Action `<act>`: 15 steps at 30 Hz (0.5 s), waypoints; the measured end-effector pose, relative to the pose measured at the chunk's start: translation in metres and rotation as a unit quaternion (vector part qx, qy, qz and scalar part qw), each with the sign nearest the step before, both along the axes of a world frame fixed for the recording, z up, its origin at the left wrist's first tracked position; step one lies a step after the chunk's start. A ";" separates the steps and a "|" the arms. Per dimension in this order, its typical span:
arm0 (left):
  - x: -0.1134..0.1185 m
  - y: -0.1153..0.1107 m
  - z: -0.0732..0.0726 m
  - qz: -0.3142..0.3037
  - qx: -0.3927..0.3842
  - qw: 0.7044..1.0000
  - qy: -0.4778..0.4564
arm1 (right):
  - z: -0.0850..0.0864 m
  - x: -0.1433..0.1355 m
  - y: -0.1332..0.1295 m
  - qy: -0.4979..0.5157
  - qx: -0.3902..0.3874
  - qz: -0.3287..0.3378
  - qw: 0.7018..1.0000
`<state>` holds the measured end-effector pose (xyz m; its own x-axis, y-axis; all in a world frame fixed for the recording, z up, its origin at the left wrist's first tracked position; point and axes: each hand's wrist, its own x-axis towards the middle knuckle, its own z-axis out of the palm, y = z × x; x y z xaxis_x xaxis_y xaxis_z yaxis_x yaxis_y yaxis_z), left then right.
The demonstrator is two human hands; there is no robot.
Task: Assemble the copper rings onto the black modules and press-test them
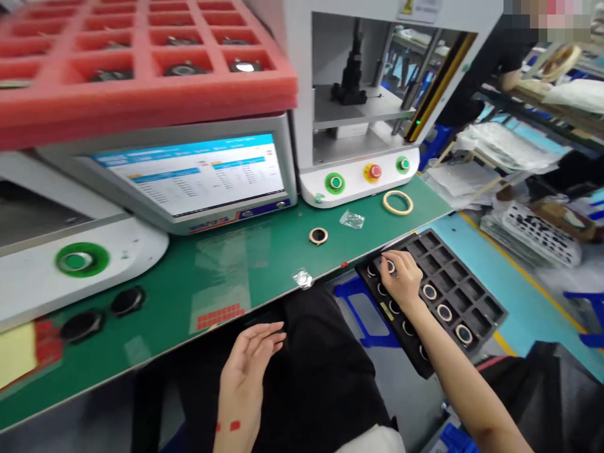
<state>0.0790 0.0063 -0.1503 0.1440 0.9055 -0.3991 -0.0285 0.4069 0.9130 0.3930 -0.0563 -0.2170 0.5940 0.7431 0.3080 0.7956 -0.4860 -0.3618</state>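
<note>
1. Right hand [401, 277]: extended over a black tray with rectangular compartments [491, 333], beside the bench edge. Thumb and fingertips are drawn in at a small round part with a pale rim and dark surround [391, 267]. Whether they are clamped on it or only touching cannot be told.

2. Location of part: at the right fingertips, in the upper-left portion of the tray, toward the bench. Being round, it presents no long axis in plan.

3. Tray orientation: the longer side appears to run from the bench edge down toward the lower right. The right forearm comes in from the lower right, roughly along that same line.

4. Similar round parts with pale rims [444, 313] sit in compartments beside the right wrist and forearm, in a row following the tray's longer side.

5. Left hand [250, 355]: fingers loosely extended side by side, apart from any visible object, in front of the bench edge. It is nearest the sheet of small red rectangular stickers [221, 316].

6. Nearer hand: the right. From the left hand, the part lies well apart, to the right and farther forward.

7. On the green bench mat [283, 251], a black round part with a gold-coloured rim [318, 228] lies between the hands and the monitor, touched by neither.
</note>
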 end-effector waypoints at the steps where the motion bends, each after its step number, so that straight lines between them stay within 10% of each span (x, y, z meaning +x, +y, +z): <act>1: -0.002 -0.002 0.001 0.004 0.002 1.000 0.001 | 0.009 -0.014 0.020 0.010 0.016 0.036 0.999; 8: -0.025 -0.014 0.004 0.050 0.013 0.998 -0.024 | 0.035 -0.072 0.134 0.127 0.078 0.136 0.979; 15: -0.036 -0.018 0.002 0.040 -0.019 0.995 -0.091 | 0.062 -0.126 0.098 0.374 0.133 0.226 0.890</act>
<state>0.0434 -0.0122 -0.1487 0.1447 0.9018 -0.4071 -0.2259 0.4307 0.8738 0.2671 0.0414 -0.1548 0.3664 0.9177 0.1535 0.3771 0.0043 -0.9262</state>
